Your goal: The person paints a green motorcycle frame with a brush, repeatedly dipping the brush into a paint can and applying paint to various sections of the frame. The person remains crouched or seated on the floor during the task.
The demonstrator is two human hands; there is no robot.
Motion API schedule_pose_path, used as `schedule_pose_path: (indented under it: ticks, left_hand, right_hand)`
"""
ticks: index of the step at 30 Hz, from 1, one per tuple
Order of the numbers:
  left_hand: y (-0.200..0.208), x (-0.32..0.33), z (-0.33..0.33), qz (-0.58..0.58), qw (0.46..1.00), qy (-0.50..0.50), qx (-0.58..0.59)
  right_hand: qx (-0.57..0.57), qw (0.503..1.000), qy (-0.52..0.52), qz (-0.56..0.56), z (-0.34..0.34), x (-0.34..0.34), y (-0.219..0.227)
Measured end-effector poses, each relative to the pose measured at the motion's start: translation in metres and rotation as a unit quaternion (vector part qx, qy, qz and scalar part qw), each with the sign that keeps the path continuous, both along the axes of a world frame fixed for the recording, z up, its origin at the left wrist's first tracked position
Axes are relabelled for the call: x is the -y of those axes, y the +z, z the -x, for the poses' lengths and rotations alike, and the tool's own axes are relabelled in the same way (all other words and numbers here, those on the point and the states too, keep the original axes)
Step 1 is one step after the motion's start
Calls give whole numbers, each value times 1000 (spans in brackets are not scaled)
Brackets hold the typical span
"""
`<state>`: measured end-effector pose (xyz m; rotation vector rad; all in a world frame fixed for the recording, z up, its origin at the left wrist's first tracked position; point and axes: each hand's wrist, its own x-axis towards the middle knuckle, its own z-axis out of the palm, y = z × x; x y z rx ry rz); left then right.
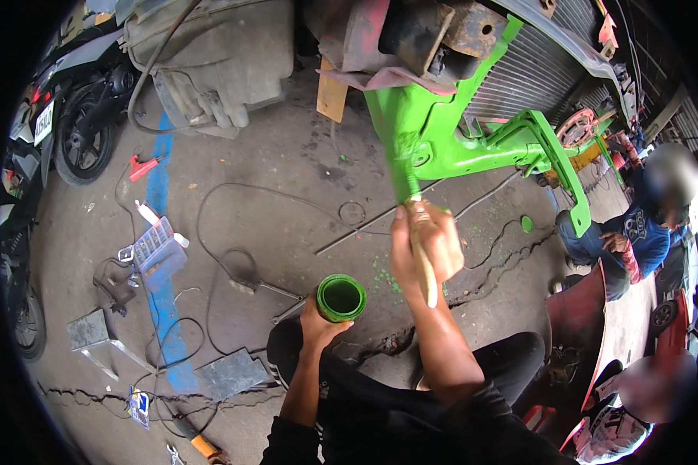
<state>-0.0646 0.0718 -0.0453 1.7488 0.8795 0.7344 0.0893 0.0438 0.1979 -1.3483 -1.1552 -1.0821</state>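
A cracked grey concrete floor (287, 155) bears a blue painted stripe (160, 203) nearer its left edge. A red plastic-looking tool (143, 167) and a translucent blue compartment box (160, 249) lie across that stripe. Toward the near left corner are a grey angular metal stand (90, 332), a flat grey metal sheet (235, 373) and an orange-and-black elongated tool (204, 446). Mid-floor lie a thin dark rod (357, 230), green paint specks (383, 273) and, farther right, a round green disc (526, 224).

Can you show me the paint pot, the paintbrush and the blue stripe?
Paint pot (341, 317), head view: front of its green rim.
Paintbrush (424, 270), head view: its pale handle.
Blue stripe (164, 308), head view: its lower stretch.
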Motion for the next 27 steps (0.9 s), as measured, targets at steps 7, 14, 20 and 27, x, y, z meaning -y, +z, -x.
schedule_pose_path:
  ticks: [7, 14, 20, 27]
  left_hand:
    - [-3, 0, -2, -6, 1000, 1, 30]
    - [-12, -1, 2, 1, 999, 11, 39]
    - [-13, -3, 4, -7, 999, 19, 38]
    - [-9, -4, 4, 5, 999, 18, 39]
  right_hand:
    - [-44, 996, -8, 77, 2, 23, -31]
    - [16, 999, 2, 41, -2, 7, 28]
    - [108, 994, 20, -12, 0, 11, 38]
    - [90, 992, -41, 75, -33, 24, -24]
